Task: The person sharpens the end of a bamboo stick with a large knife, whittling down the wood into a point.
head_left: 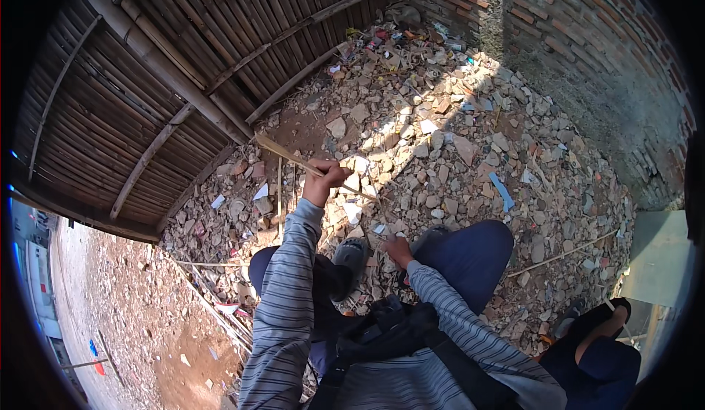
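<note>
A pale split bamboo strip (283, 151) slants across in front of me, its wider end up and to the left. My left hand (325, 181) is closed around it, and the thinner end runs on to the right past the fist. Lower and to the right, my right hand (397, 250) is closed near the strip's thin end. Something slim seems to rise from its fingers toward that end, but I cannot make out what it is. Both hands are above rubble, between my bent knees. My grey shoe (351, 256) rests on the stones below the left hand.
Broken stone and brick rubble (470, 149) covers the ground. A bamboo-pole wall (169, 57) stands at left, a brick wall (587, 17) at far right. A blue strip (501, 191) and thin sticks lie about. Another person's leg (606, 355) is at lower right, near a pale panel (652, 252).
</note>
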A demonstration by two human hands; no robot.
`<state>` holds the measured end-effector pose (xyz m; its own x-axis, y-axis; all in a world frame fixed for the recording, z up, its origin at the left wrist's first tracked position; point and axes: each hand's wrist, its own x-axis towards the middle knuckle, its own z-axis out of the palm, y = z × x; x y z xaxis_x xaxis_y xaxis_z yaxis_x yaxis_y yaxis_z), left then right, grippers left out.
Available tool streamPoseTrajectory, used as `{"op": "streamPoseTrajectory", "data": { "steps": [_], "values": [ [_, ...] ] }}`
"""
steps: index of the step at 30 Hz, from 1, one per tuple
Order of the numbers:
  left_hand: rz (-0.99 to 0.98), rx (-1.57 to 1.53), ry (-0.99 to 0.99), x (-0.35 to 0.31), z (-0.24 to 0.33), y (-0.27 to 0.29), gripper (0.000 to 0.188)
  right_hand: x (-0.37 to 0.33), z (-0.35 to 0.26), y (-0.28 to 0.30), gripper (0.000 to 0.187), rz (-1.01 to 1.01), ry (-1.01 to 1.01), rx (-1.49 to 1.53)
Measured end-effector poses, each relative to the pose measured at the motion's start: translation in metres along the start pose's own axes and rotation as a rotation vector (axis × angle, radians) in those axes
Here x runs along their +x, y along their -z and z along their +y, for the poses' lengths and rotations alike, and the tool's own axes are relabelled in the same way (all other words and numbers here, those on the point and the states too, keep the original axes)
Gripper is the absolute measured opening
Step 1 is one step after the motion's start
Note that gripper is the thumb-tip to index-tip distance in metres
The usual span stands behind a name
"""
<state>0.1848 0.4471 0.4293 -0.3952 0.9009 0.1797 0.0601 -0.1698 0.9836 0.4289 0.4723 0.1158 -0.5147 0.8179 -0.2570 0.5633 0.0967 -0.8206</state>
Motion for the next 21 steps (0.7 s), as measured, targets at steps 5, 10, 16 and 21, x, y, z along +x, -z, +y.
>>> {"op": "streamPoseTrajectory", "data": {
  "steps": [5,10,16,21],
  "values": [
    [0.037,-0.031,-0.004,-0.006,0.0,0.002,0.037,0.004,-0.05,0.011,0.014,-0.057,-0.401,0.697],
    [0.016,0.019,0.001,-0.008,-0.002,0.012,0.036,-0.005,-0.049,0.007,0.016,-0.074,-0.212,0.585],
    [0.09,-0.117,-0.018,-0.005,-0.005,0.011,0.035,0.005,-0.018,-0.002,0.019,-0.187,-0.378,0.591],
    [0.255,-0.395,-0.111,-0.003,0.026,0.008,0.039,0.022,-0.055,0.03,0.035,0.112,-0.273,0.704]
  ]
}}
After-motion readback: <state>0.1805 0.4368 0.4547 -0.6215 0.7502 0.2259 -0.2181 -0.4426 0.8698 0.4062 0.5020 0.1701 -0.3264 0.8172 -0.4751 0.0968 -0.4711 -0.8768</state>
